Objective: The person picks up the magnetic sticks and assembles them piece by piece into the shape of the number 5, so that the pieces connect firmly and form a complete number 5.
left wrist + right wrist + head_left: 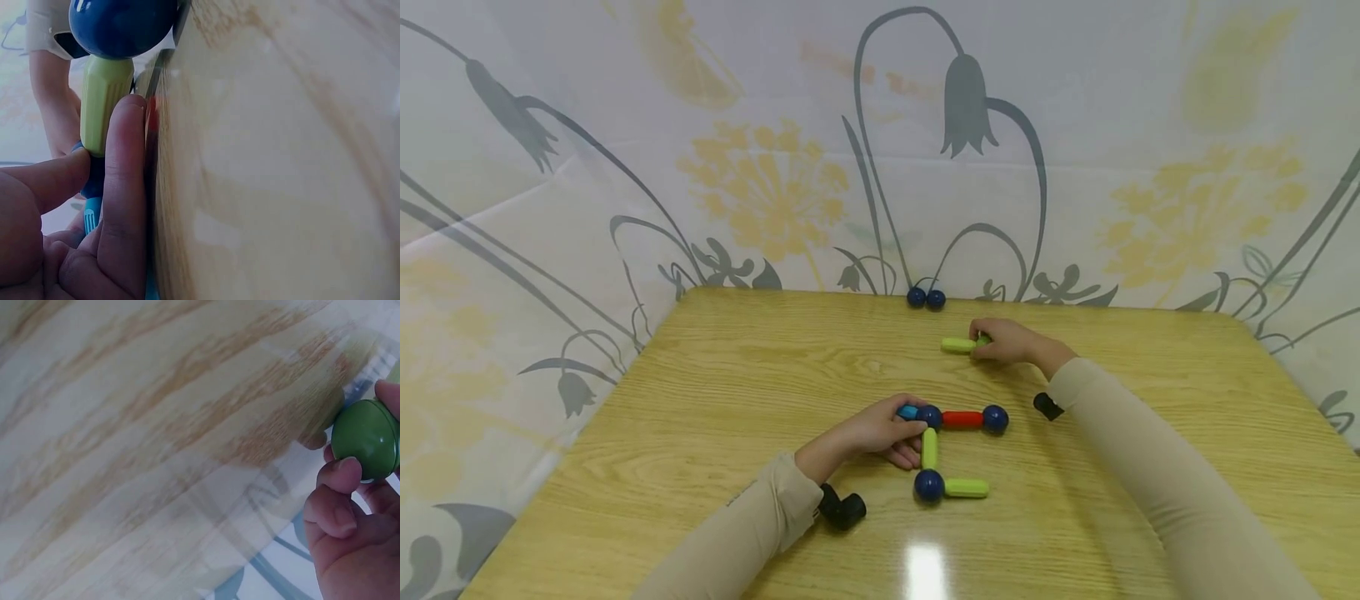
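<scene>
A joined shape of magnetic-looking rods and balls lies on the table: dark blue balls, a red rod, light green rods and a blue rod. My left hand grips it at the upper-left dark blue ball, its thumb at the joint with a light green rod. Farther back, my right hand pinches a green ball with a light green rod pointing left from it. Fingers hide part of that ball and of the blue rod.
Two dark blue balls sit at the table's back edge, against a flower-printed cloth. Black wrist devices show at both cuffs. The wooden table stretches around the pieces.
</scene>
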